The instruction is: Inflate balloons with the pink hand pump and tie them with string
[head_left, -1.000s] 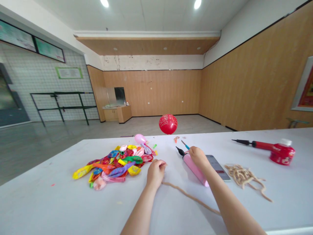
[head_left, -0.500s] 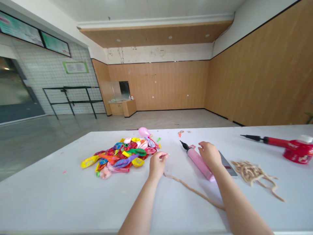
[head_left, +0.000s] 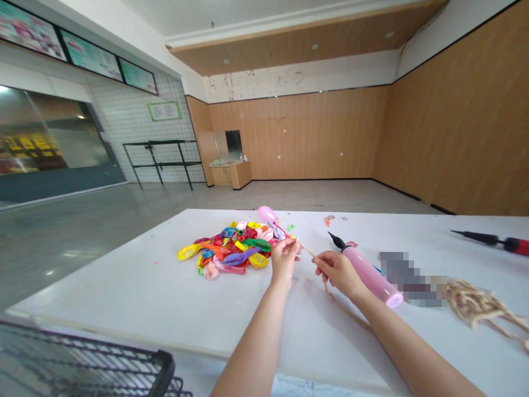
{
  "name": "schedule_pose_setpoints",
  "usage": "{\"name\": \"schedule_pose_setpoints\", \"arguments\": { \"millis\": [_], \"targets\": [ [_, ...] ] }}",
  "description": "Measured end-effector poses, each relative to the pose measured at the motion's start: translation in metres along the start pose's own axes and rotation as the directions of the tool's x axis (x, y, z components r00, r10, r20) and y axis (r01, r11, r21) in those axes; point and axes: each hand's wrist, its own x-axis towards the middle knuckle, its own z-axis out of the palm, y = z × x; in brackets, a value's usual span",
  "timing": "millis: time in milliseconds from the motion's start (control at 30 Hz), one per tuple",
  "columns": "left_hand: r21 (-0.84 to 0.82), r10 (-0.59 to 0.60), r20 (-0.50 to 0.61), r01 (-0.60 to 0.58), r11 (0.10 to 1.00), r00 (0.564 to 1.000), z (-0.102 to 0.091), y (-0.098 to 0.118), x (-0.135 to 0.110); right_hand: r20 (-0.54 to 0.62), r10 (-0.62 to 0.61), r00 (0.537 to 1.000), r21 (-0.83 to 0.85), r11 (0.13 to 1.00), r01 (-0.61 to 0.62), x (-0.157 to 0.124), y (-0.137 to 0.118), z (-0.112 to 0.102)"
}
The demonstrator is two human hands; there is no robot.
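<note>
A beige strand, which looks like a long thin uninflated balloon, runs up from the table into my hands. My left hand pinches its end between thumb and fingertips, close to the right side of a pile of colourful deflated balloons. A little to the right and lower, my right hand is closed on the same strand, and a short length stretches straight between the two. Just beyond my right hand lies a pink balloon pump with a black nozzle.
A small inflated pink balloon sits behind the pile. A pixelated grey patch covers a flat object beside a heap of beige strands. At far right lies a red and black pump. A black basket stands below the table's front edge.
My view has swung left, bringing the basket in. My right hand has come down and left from above the pump and now grips the strand, which is lifted and stretched toward my left hand.
</note>
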Motion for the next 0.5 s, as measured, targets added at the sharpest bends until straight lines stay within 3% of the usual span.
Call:
{"name": "schedule_pose_setpoints", "arguments": {
  "millis": [133,233,333,500],
  "targets": [
    [0.088,0.044,-0.091,-0.035,0.996,0.995,-0.007,-0.011,0.009,-0.057,-0.071,0.996,-0.223,0.973,0.057,-0.003,0.005,-0.005],
    [0.32,0.18,-0.088,-0.144,0.937,0.98,-0.016,-0.014,0.015,-0.015,-0.096,0.995,-0.326,0.941,0.086,-0.005,0.005,-0.003],
    [0.644,0.271,-0.038,-0.184,0.742,0.962,-0.024,-0.003,0.02,0.032,-0.118,0.992,-0.398,0.909,0.121,-0.006,0.001,-0.001],
    [0.901,0.237,-0.132,0.017,0.434,0.963,-0.042,0.041,0.025,0.123,-0.26,0.958,-0.477,0.831,0.287,-0.009,-0.015,-0.002]
  ]
}}
